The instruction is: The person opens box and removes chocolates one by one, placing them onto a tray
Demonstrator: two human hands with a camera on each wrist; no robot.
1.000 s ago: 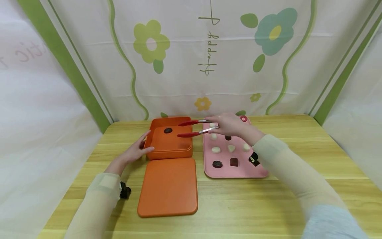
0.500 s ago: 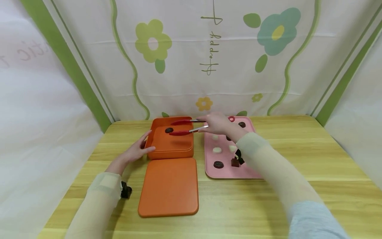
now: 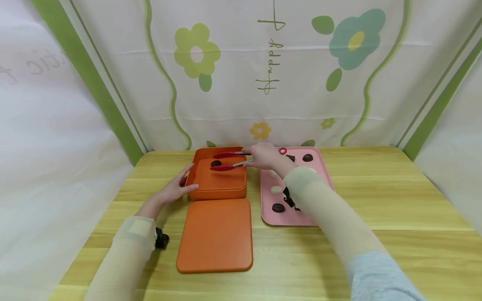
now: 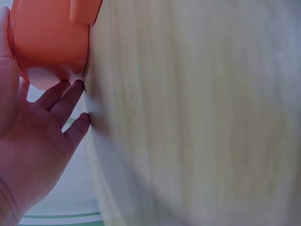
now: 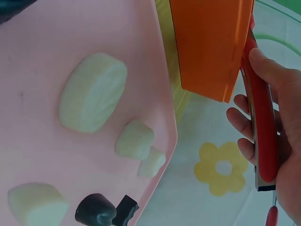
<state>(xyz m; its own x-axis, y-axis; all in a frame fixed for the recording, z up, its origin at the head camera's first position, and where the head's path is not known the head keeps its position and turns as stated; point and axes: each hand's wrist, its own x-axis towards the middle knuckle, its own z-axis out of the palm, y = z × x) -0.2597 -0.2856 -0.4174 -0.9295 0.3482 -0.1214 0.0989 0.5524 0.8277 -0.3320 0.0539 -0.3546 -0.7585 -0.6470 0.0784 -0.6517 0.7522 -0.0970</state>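
Note:
My right hand [image 3: 263, 155] grips a pair of metal tongs with red tips [image 3: 225, 167], held spread over the orange box [image 3: 216, 194]. Between the tips, in the head view, a dark oval chocolate [image 3: 216, 163] appears inside the box. The right wrist view shows the thumb and fingers around the tongs' red handle [image 5: 264, 122]. My left hand [image 3: 171, 190] rests at the box's left side, fingers spread and thumb at the front corner. In the left wrist view its fingertips [image 4: 77, 87] lie right at the box wall [image 4: 51, 42].
An orange lid [image 3: 215, 236] lies in front of the box. To the right is a pink tray [image 3: 269, 217] with dark chocolates [image 3: 278, 207] and white ones [image 5: 94, 92]; my right forearm covers part of it. A printed curtain [image 3: 233, 83] hangs behind the table.
My right hand has moved left with the tongs, from the tray side to over the box, bringing the tips around the dark chocolate. My left hand stays at the box.

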